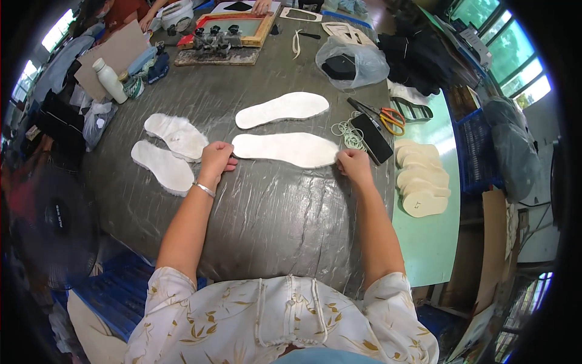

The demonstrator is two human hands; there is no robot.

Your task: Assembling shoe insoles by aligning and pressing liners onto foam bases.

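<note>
A white shoe insole [285,149] lies flat on the dark table before me, between my two hands. The fingers of my left hand [217,160] pinch its left end. At its right tip, my right hand [356,165] is closed on the edge with thumb and fingers. Just beyond it rests a second white insole [282,110], untouched and roughly parallel. Off to the left, beside my left wrist, are two more insoles with furry edges, an upper one [177,136] and a lower one [162,166].
Right of the insoles lie a black phone [372,138], pale green cord [350,134] and orange-handled scissors [391,119]. Cream insole shapes [424,204] overlap on the green board [427,249]. A white bottle [110,80] stands far left; a wooden frame [265,27] and another person's hand [262,6] are at the back.
</note>
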